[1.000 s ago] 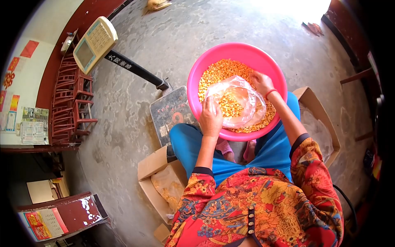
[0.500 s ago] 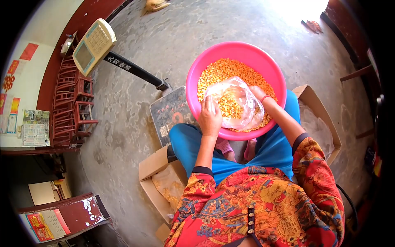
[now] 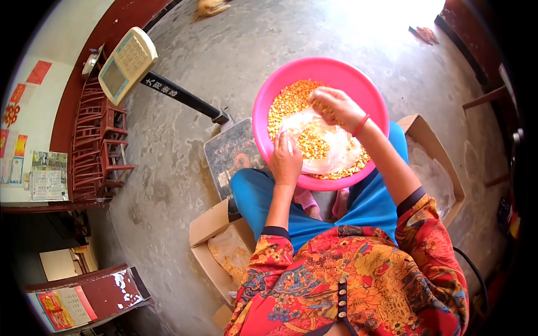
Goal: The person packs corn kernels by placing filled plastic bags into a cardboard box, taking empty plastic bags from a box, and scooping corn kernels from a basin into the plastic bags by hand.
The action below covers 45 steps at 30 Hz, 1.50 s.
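A pink basin (image 3: 372, 95) full of orange-yellow corn kernels (image 3: 292, 101) sits between my knees. In it rests a clear plastic bag (image 3: 339, 154), its mouth spread, with kernels inside. My left hand (image 3: 287, 159) grips the bag's near-left rim, fingers together, the fingertips partly hidden by plastic. Above the bag's far side, my right hand (image 3: 339, 108), with a red band at its wrist, is curled around a handful of corn kernels; some show below the fingers.
Left of the basin stands a platform scale (image 3: 232, 147) with a display (image 3: 128, 64) on a black post. An open cardboard box (image 3: 216, 224) with bagged kernels is by my left leg; another box (image 3: 434, 151) holds clear plastic on the right. Red chairs (image 3: 92, 140) line the wall.
My right hand has risen from the kernels beside the bag and moved left over it, now with corn in its grasp. The left hand stays at the bag's rim.
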Available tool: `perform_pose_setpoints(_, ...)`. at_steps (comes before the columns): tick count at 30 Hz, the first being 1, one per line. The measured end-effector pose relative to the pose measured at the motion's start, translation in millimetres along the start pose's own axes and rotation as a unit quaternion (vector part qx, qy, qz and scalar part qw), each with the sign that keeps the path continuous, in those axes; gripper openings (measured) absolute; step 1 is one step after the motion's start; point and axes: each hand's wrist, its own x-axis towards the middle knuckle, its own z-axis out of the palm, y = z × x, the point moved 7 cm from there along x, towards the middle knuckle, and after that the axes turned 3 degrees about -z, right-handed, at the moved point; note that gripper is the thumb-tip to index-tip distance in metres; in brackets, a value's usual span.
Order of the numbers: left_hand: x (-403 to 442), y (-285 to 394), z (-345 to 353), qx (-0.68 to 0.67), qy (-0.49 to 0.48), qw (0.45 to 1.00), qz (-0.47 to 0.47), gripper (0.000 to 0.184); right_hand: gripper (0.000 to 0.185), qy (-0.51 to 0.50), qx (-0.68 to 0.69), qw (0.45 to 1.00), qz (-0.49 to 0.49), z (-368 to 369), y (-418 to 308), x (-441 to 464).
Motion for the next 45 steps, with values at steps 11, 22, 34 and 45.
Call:
perform_pose_setpoints(11,-0.4,4.6,-6.7,-0.026,0.028,0.999,0.0,0.03,0.022,0.081,-0.604,0.742,-0.281,16.9,-18.0,-52.2)
perform_pose_setpoints(22,20.0,-16.5,-24.5,-0.333,0.07,0.935,-0.096,0.015,0.03,0.074,-0.09,0.988,-0.1,-37.5,6.1,-56.4)
perform_pose_setpoints(34,52.5,47.3,-128.1,-0.329,0.135,0.934,-0.027,0.022,0.019,-0.029,-0.016,0.962,-0.272,50.7,-129.8,-59.1)
perform_pose_setpoints(45,51.1,110.6,-105.2,-0.444,-0.115,0.889,0.003,0.045,0.021,-0.093,-0.405,0.796,-0.44,110.3,-135.3,-84.7)
